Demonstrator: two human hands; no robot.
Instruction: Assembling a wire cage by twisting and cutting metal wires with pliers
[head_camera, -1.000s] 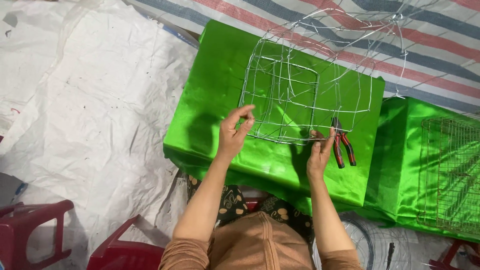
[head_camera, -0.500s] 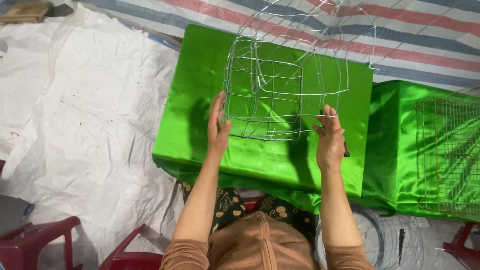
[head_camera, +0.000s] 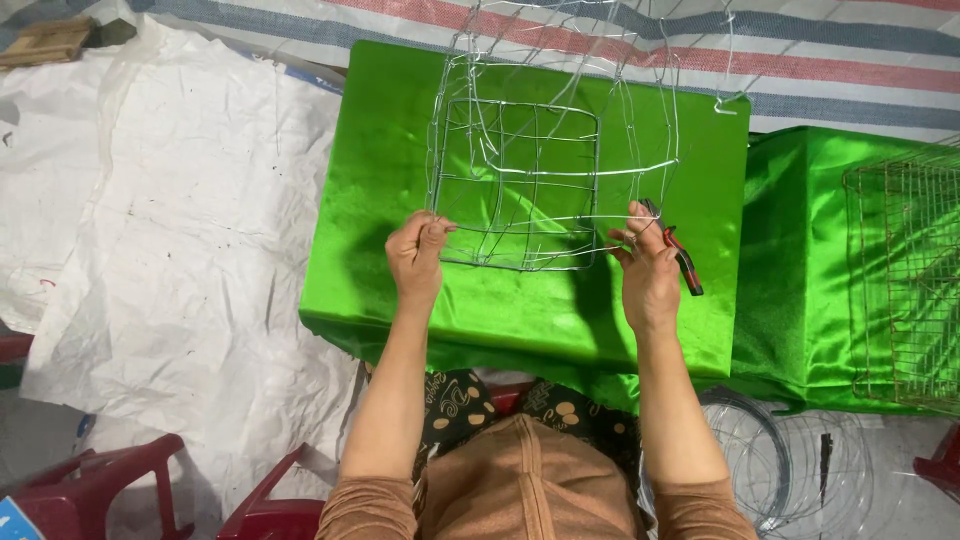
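Observation:
A silver wire cage frame (head_camera: 540, 170) stands on a table draped in bright green cloth (head_camera: 530, 310). My left hand (head_camera: 418, 255) pinches the frame's lower left corner. My right hand (head_camera: 648, 268) grips the frame's lower right edge. Red-and-black handled pliers (head_camera: 680, 258) lie on the cloth just behind my right hand, touching or nearly touching its fingers. The frame's upper wires reach beyond the table's far edge.
A second green-draped table (head_camera: 800, 270) at the right carries a finished wire mesh basket (head_camera: 905, 270). A wire coil (head_camera: 790, 470) lies on the floor at lower right. White sheeting (head_camera: 150, 230) covers the floor left; red plastic stools (head_camera: 110, 490) stand at the lower left.
The frame has been turned and set lower on the table. Both hands shifted from its sides to pinching its bottom corners. The pliers show again beside my right hand.

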